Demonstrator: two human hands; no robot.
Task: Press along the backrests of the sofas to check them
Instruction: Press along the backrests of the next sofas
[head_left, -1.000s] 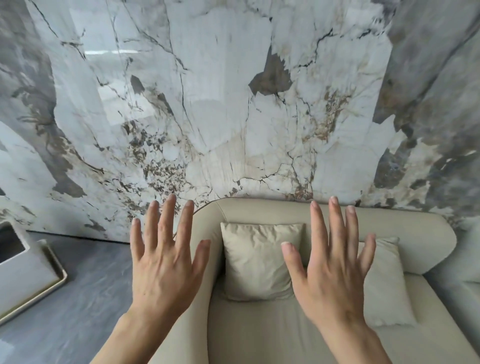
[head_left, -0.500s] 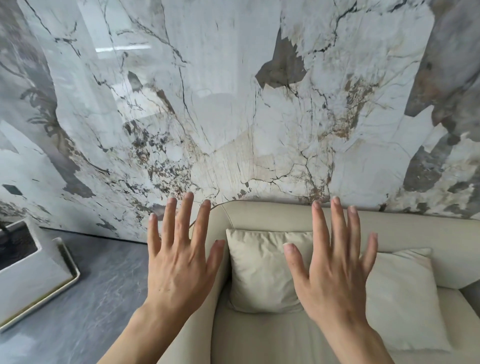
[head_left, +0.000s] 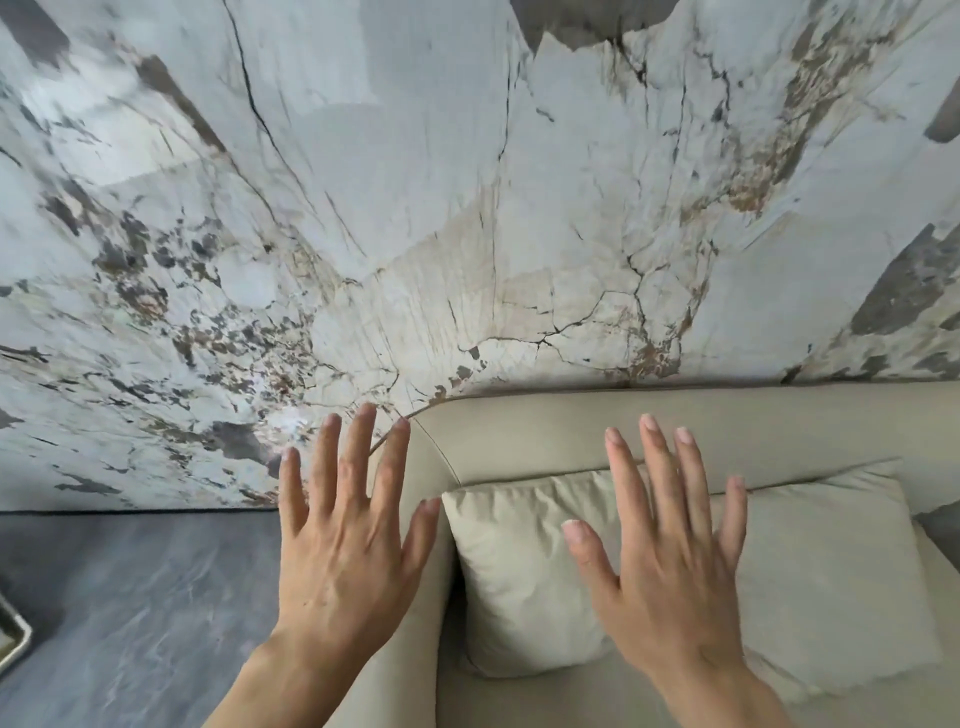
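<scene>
Both hands flat, fingers spread, holding nothing. Backrest (head_left: 701, 431) lies just ahead of the fingertips and runs left-right along the wall (head_left: 467, 208). Right hand (head_left: 670, 566) is the nearer one: over a cushion (head_left: 519, 571), fingertips overlapping the backrest's lower edge; contact can't be told. Left hand (head_left: 348, 551) sits over the sofa's left arm (head_left: 415, 649), so the backrest corner is ahead and to its right. Judged: pressing not yet started; likely push forward, then work rightward along the top.
</scene>
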